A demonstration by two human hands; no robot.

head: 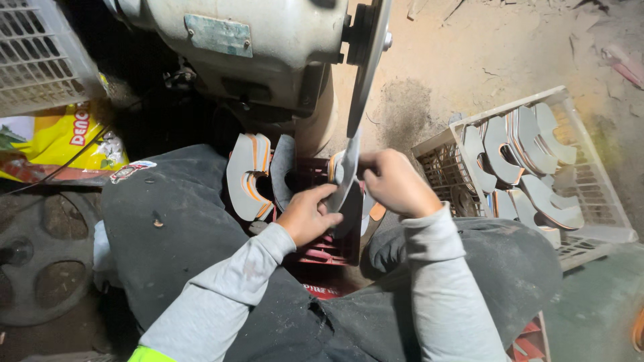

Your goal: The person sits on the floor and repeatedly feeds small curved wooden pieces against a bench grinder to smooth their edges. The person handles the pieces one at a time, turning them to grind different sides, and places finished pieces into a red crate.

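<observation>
Both hands meet in the middle of the view, at the wheel. Left hand pinches the low edge of a flat grey piece, with fingers curled under it. Right hand grips the same piece from the 3 o'clock side, fingers closed tight on its top edge. So the piece sits between the two hands, and its thin edge seems to touch the rim of the big round grinding wheel that hangs down from 12 o'clock.

I think the piece is light and stiff, like a thick foam or rubber sole part. It looks like it bends a little but does not flop. The thin edges may be dusty, so a grip on both ends, away from the wheel, looks best.

One motor holds the wheel. One red crate sits between the knees, and about three more curved pieces stand in it at 10 o'clock from the hands. One white crate lies at 3 o'clock, with a pile of finished pieces; I count about eight, but some hide others. One yellow bag is at 9 o'clock. One white basket is at 10 o'clock.
</observation>
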